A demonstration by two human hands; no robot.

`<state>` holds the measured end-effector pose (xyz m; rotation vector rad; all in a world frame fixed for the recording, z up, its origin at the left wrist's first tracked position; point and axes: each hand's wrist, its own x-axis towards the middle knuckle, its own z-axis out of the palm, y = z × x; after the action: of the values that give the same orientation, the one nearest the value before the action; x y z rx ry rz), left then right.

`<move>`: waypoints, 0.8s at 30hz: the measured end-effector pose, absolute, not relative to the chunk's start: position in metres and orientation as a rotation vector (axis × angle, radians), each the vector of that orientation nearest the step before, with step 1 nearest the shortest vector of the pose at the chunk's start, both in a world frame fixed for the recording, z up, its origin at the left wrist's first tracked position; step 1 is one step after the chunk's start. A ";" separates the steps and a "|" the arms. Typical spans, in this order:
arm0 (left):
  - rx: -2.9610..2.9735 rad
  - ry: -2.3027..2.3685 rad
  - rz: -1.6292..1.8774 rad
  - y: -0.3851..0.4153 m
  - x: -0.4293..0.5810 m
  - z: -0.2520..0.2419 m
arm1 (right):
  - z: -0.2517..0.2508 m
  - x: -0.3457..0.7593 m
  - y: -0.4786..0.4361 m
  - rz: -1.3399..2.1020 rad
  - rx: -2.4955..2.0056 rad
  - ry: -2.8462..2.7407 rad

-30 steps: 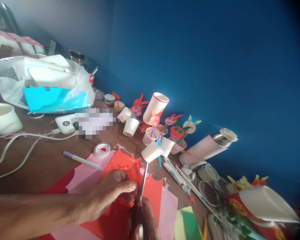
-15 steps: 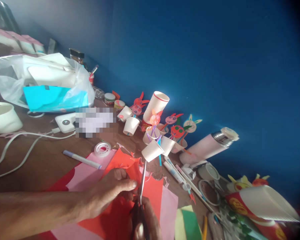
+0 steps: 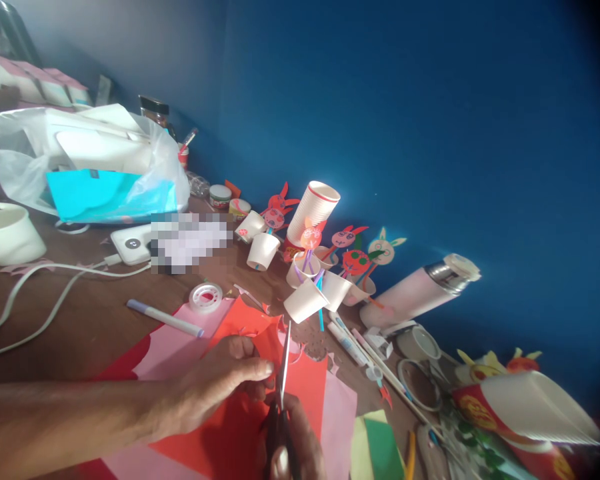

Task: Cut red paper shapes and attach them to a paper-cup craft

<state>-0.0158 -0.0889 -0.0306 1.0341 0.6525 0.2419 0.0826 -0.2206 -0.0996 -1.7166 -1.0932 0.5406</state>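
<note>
My left hand (image 3: 225,373) pinches a piece of red-orange paper (image 3: 267,339) between thumb and fingers, above the stacked sheets. My right hand (image 3: 303,433) is wrapped round the dark handles of a pair of scissors (image 3: 285,373). The blades point up and away from me, close beside the left fingertips and the paper's right edge. They look nearly together; whether they grip the paper is hard to make out. Beneath both hands lie a large red sheet (image 3: 307,383) and pink sheets (image 3: 337,413). Thin paper offcuts (image 3: 296,353) lie near the blades.
Beyond the sheets are a tape roll (image 3: 206,298), a marker (image 3: 165,318) and white paper cups (image 3: 305,301) with paper animal heads on straws. A pink thermos (image 3: 400,297) leans by the blue wall. Left are a plastic bag (image 3: 20,143), a power bank (image 3: 133,245) and white cables (image 3: 55,267).
Very little differs. The scissors' tip has shifted slightly left, and the blades look a touch closer together. Both hands stay in almost the same place.
</note>
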 end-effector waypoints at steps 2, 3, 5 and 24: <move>1.032 0.658 0.237 -0.089 -0.016 -0.029 | -0.097 0.083 -0.220 0.587 -1.684 -1.103; 1.037 0.658 0.232 -0.089 -0.017 -0.029 | -0.096 0.083 -0.220 0.597 -1.682 -1.103; 1.047 0.648 0.224 -0.088 -0.017 -0.030 | -0.094 0.083 -0.219 0.596 -1.703 -1.083; 1.108 0.579 0.268 -0.083 -0.013 -0.038 | -0.099 0.083 -0.220 0.635 -1.821 -1.002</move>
<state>-0.0127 -0.0833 -0.0377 1.1084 0.5792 0.2679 0.0829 -0.2204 -0.0990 -1.8210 -1.0016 0.6353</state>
